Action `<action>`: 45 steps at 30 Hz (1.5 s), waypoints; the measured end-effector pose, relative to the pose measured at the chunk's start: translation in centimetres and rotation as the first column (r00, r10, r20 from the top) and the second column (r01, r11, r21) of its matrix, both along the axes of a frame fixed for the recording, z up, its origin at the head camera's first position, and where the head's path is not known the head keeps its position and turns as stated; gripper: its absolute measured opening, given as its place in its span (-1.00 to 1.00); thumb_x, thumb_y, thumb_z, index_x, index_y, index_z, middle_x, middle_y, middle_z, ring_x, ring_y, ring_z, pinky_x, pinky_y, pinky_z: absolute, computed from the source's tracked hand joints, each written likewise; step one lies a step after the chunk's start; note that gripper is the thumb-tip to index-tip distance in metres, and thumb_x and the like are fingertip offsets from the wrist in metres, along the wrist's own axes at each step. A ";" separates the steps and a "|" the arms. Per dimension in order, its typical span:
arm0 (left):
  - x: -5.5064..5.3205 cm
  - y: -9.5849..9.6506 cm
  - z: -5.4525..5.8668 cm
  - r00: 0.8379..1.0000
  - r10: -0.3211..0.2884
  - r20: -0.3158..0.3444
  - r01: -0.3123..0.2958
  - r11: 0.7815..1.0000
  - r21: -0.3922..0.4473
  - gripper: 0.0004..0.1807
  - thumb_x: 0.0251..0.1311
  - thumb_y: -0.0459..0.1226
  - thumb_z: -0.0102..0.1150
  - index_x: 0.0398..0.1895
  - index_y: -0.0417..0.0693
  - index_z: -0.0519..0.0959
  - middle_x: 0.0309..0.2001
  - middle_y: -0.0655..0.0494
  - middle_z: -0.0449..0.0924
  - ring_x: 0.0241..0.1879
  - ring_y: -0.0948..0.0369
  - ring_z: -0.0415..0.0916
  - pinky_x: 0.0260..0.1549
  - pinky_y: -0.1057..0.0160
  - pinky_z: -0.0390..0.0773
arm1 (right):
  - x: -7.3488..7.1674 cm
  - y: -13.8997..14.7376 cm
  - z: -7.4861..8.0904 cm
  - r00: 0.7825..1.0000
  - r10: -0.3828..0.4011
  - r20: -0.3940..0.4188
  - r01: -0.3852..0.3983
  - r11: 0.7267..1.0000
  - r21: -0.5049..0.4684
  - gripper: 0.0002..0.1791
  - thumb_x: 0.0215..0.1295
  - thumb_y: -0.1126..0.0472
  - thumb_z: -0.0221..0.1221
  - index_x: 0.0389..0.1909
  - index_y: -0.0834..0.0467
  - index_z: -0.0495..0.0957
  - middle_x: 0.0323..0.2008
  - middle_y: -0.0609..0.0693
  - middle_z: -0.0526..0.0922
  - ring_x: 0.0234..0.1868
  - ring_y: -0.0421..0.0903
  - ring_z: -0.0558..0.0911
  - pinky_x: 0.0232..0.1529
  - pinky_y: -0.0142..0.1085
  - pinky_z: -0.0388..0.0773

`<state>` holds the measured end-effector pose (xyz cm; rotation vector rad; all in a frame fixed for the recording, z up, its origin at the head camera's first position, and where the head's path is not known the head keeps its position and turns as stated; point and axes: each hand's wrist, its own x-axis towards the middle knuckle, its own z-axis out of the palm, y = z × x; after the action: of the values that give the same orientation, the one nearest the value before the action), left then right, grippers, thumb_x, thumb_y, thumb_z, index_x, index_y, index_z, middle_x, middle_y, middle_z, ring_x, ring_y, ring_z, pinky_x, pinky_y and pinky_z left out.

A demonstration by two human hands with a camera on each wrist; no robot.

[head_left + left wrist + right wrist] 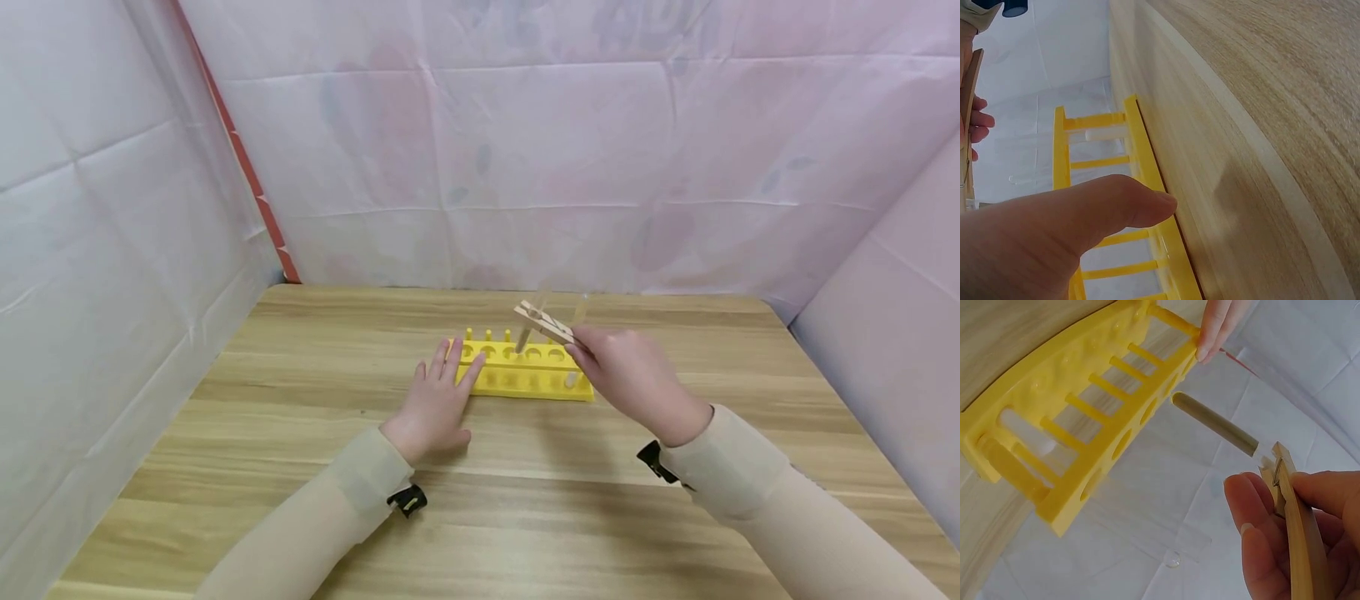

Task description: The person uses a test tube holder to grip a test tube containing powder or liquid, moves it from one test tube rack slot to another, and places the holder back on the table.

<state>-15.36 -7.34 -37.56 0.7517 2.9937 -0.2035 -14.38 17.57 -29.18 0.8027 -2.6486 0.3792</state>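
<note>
A yellow test tube rack (528,394) stands on the table. The left hand (433,406) rests on its left end, fingers extended over the top; in the left wrist view the thumb (1129,200) lies straight along the front. The right hand (637,379) grips a wooden test tube clamp (553,326), whose jaws hold a tilted glass test tube (1216,424) with dark brownish contents in its lower part. This tube's rounded bottom is just above the rack's holes. A second clear tube (581,308) stands in the rack's right end, with white matter (1027,432) at the bottom.
The wood-grain table (300,400) extends around the rack. Pale cloth walls (555,150) enclose the back and sides, with a red strip (240,154) at the back left corner. Several upright yellow pegs (488,335) line the rack's rear.
</note>
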 end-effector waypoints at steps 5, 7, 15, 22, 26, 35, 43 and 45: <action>0.1 -0.1 -0.1 1.000 -0.004 -0.007 0.004 1.000 0.005 0.20 -0.09 0.16 0.26 0.49 0.00 -0.25 0.44 -0.26 -0.44 0.40 -0.16 -0.35 0.18 -0.19 0.15 | -0.2 -0.3 -0.2 1.000 -0.003 0.010 0.003 1.000 0.008 -0.71 0.27 0.27 0.14 -0.61 0.10 0.29 -0.75 -0.13 0.20 -0.74 -0.23 0.17 -0.68 -0.36 0.14; 0.1 -0.1 -0.1 1.000 -0.003 -0.006 0.003 1.000 0.004 0.20 -0.09 0.17 0.25 0.49 0.00 -0.25 0.44 -0.26 -0.44 0.40 -0.16 -0.35 0.18 -0.19 0.15 | -0.3 -0.4 -0.3 1.000 -0.005 0.007 0.005 1.000 0.010 -0.70 0.27 0.27 0.15 -0.61 0.09 0.29 -0.75 -0.13 0.20 -0.74 -0.23 0.18 -0.67 -0.36 0.15; 0.4 0.0 -0.3 1.000 -0.004 -0.008 0.004 1.000 0.001 0.20 -0.09 0.17 0.25 0.49 0.01 -0.26 0.44 -0.26 -0.44 0.40 -0.18 -0.33 0.17 -0.18 0.18 | -0.4 -0.7 -0.9 1.000 0.008 0.014 -0.008 1.000 0.004 -0.68 0.26 0.28 0.15 -0.62 0.10 0.26 -0.75 -0.12 0.18 -0.74 -0.24 0.16 -0.66 -0.37 0.13; 0.5 0.0 -0.4 1.000 -0.006 -0.019 0.006 1.000 0.001 0.20 -0.10 0.18 0.25 0.49 0.00 -0.24 0.44 -0.27 -0.43 0.40 -0.18 -0.33 0.15 -0.19 0.21 | -0.5 -0.8 -1.3 1.000 0.008 0.029 -0.008 1.000 0.004 -0.71 0.26 0.26 0.15 -0.60 0.11 0.30 -0.76 -0.13 0.21 -0.76 -0.24 0.17 -0.69 -0.38 0.13; 0.4 -0.1 -0.4 1.000 -0.008 -0.016 0.008 1.000 0.007 0.20 -0.09 0.16 0.25 0.49 0.00 -0.25 0.44 -0.27 -0.44 0.40 -0.17 -0.35 0.15 -0.20 0.20 | -0.7 -0.9 -1.5 0.998 0.000 0.058 0.000 1.000 0.011 -0.68 0.28 0.26 0.13 -0.62 0.10 0.27 -0.76 -0.12 0.20 -0.75 -0.24 0.15 -0.69 -0.39 0.11; 0.3 -0.4 -0.3 1.000 -0.002 -0.021 0.002 1.000 0.007 0.20 -0.10 0.16 0.25 0.49 0.00 -0.25 0.44 -0.27 -0.43 0.40 -0.18 -0.33 0.14 -0.19 0.22 | -1.1 -1.3 -1.8 0.995 -0.003 0.100 0.002 1.000 0.019 -0.69 0.30 0.24 0.12 -0.60 0.10 0.27 -0.76 -0.11 0.19 -0.76 -0.23 0.13 -0.68 -0.39 0.10; 0.2 -0.3 -0.4 1.000 -0.004 -0.022 0.004 1.000 0.022 0.20 -0.11 0.15 0.26 0.49 0.00 -0.24 0.44 -0.26 -0.43 0.40 -0.17 -0.33 0.14 -0.19 0.22 | -1.3 -1.5 -2.1 0.995 -0.010 0.099 0.008 1.000 0.022 -0.68 0.30 0.24 0.12 -0.62 0.10 0.26 -0.77 -0.11 0.20 -0.76 -0.23 0.14 -0.69 -0.38 0.10; 0.2 -0.3 -0.4 1.000 -0.005 -0.020 0.006 1.000 0.025 0.20 -0.10 0.15 0.26 0.49 0.00 -0.24 0.44 -0.26 -0.45 0.40 -0.17 -0.35 0.14 -0.19 0.22 | -1.3 -1.5 -2.1 0.996 -0.006 0.088 0.005 1.000 0.020 -0.67 0.29 0.25 0.12 -0.62 0.09 0.25 -0.76 -0.11 0.19 -0.75 -0.22 0.14 -0.68 -0.38 0.10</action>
<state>-15.12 -7.64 -37.94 0.7645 3.0189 -0.1753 -15.66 16.08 -31.29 0.8022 -2.7396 0.3959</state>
